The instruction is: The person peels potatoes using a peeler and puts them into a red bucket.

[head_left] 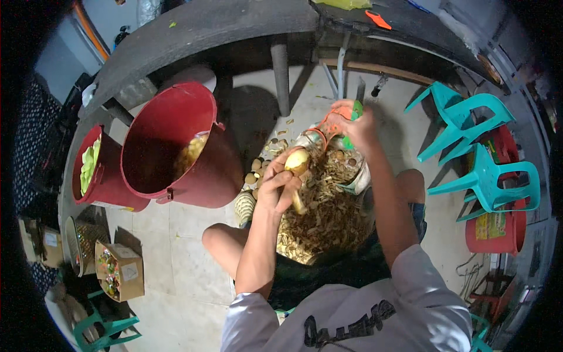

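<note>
My left hand (pixel 275 188) grips a pale potato (pixel 297 159), with a strip of peel dangling below it. My right hand (pixel 359 129) is closed on an orange peeler (pixel 331 122), held just right of the potato; a green piece (pixel 356 110) shows at that hand, its shape unclear. Below both hands a heap of brown peelings (pixel 319 229) lies between my bare legs. A sack (pixel 356 188) with unpeeled potatoes stands at the heap's right. More potatoes (pixel 252 178) sit on the floor to the left.
Large red bucket (pixel 199 176) holding yellow pieces and smaller red bucket (pixel 82 176) with green pieces stand left. Dark curved counter (pixel 223 26) spans the back. Teal stools (pixel 492 182) and red bucket (pixel 492 237) are right. Cardboard box (pixel 126 278) sits lower left.
</note>
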Demonstrator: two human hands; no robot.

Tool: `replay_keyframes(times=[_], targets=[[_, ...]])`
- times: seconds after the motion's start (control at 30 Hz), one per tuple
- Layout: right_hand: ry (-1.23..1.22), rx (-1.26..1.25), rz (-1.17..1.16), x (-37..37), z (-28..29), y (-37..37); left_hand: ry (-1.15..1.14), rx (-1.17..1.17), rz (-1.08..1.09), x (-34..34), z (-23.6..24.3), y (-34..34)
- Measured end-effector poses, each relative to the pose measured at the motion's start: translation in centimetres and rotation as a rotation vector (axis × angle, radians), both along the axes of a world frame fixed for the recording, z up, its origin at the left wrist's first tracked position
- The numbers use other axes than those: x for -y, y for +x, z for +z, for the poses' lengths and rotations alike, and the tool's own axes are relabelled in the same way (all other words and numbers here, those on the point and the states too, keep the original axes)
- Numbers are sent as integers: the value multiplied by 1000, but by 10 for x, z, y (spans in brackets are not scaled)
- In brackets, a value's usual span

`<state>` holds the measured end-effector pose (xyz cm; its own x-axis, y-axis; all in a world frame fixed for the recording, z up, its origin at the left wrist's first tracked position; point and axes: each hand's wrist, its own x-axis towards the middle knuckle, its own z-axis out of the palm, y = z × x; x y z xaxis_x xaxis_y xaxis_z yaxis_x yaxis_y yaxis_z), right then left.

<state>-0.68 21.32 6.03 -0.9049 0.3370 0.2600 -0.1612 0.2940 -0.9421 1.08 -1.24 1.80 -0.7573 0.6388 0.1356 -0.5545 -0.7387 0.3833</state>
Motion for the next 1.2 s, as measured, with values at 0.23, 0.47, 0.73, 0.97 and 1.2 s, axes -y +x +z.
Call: replay_keyframes(times=[0.23,0.47,0.73,0.97,1.2], targets=[[201,-59,49,9,7,5,-112,-107,103,-3,-9,-6],[111,-124,149,16,7,15,-307,-255,157,4,-8,-3],[268,-121,118,19,16,19,-339,-260,245,-3,3,4],[278,-166,112,24,17,24,-159,-145,147,2,-7,-3],[28,41,52,11,10,23,-79,-75,80,3,-4,-1]])
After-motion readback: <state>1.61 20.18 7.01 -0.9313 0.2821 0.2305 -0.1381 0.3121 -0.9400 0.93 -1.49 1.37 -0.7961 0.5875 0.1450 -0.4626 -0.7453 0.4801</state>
